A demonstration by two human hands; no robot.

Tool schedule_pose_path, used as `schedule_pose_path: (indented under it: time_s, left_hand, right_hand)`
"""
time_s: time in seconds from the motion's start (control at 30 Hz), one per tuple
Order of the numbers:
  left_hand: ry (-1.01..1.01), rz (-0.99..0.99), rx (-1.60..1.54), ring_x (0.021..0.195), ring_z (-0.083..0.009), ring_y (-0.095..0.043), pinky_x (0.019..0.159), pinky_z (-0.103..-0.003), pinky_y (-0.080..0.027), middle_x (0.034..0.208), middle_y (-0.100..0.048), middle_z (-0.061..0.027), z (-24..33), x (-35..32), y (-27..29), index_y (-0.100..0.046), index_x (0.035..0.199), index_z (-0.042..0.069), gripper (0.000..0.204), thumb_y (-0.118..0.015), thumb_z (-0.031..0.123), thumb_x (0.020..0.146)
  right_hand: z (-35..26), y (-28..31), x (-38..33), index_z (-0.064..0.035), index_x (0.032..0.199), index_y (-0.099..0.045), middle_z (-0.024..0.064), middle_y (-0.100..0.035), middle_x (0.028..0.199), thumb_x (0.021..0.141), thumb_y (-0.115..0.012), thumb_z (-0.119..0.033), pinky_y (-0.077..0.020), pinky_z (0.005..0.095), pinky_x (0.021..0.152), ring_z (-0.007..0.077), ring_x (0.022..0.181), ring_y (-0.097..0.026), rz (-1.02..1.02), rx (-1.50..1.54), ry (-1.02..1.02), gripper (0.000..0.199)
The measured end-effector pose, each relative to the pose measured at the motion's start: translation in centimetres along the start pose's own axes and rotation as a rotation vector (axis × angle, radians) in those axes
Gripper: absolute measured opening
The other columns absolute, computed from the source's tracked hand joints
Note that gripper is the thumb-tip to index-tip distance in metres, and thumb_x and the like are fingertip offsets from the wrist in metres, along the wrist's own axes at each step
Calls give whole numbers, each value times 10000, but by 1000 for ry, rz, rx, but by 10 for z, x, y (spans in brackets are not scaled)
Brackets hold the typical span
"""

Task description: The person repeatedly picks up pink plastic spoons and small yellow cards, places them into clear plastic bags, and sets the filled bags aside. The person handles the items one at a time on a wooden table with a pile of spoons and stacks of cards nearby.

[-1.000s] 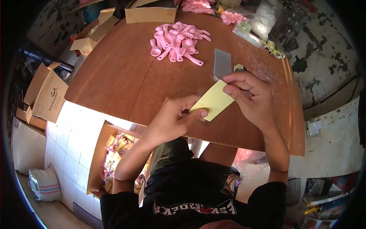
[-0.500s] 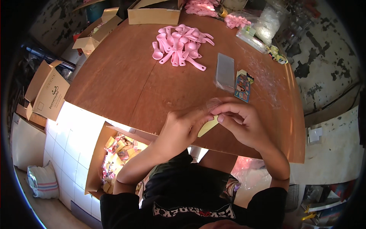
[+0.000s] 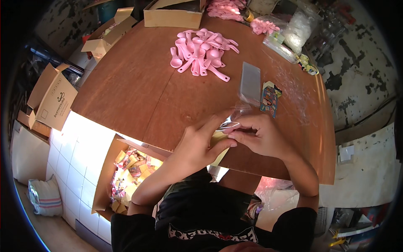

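Observation:
Near the table's front edge my two hands are close together. My left hand is closed on a pale yellow card, which sticks out below its fingers. A small clear plastic bag stands up between the hands, with shiny creases. My right hand pinches the bag by its side, thumb and fingers near the card. Whether the card is inside the bag or beside it I cannot tell. Just beyond lie a stack of clear plastic bags and a few colourful printed cards.
Pink plastic spoons lie piled on the brown wooden table. A cardboard box and more pink items are at the far edge. Below left, an open carton holds many small yellow packets. Loose plastic film covers the right side.
My hands have shifted slightly left and down. The clear bag now stands out more between them, and the right fingers have moved along it.

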State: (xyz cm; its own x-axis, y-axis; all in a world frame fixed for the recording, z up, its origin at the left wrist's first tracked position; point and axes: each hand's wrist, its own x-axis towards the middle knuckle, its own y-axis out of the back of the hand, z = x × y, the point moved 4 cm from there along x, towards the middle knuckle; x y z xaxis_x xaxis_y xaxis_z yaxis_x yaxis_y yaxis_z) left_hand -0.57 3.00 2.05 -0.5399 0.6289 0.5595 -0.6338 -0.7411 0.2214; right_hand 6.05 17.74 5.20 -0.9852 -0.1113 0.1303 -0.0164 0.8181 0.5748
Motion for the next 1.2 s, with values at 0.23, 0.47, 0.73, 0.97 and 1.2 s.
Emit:
schedule_pose_path:
  time_s: [0.23,0.47,0.73,0.97,1.2]
  left_hand:
    - [303,46,54,934,-190,-708,789,-293,-523,1042,-714,-165,-26,-19,16,-602,1212,-25,430,-766,78,829]
    - [281,67,16,529,-158,-523,554,-289,-450,963,-683,-173,-26,-24,13,-605,1214,0,437,-771,110,825]
    - [358,15,-21,914,-82,-627,762,-251,-506,1089,-694,-130,-33,-16,12,-539,1302,-38,495,-739,29,854]
    - [399,6,-103,1021,-168,-664,856,-296,-507,1138,-689,-170,-35,-4,6,-573,1253,-30,475,-763,84,832]
    - [234,-171,-99,1114,-164,-605,925,-292,-469,1224,-653,-150,-37,5,-14,-555,1294,-15,507,-758,80,840]
  right_hand:
    - [79,46,80,7,1048,-684,116,-721,937,869,-693,-98,-537,288,746,166,806,-687,166,-221,-27,208]
    - [119,46,111,-40,993,-675,181,-698,905,819,-688,-111,-536,441,743,351,839,-682,218,-584,-36,188]
    - [80,37,61,-5,933,-584,188,-628,859,856,-613,-47,-533,433,713,379,786,-650,384,-866,265,92]
    - [68,89,-10,3,1058,-640,85,-678,885,972,-599,-134,-520,263,707,151,768,-663,695,-119,14,167]
    - [62,105,-38,4,1047,-648,36,-662,909,998,-578,-160,-523,235,723,88,775,-631,698,153,96,185]
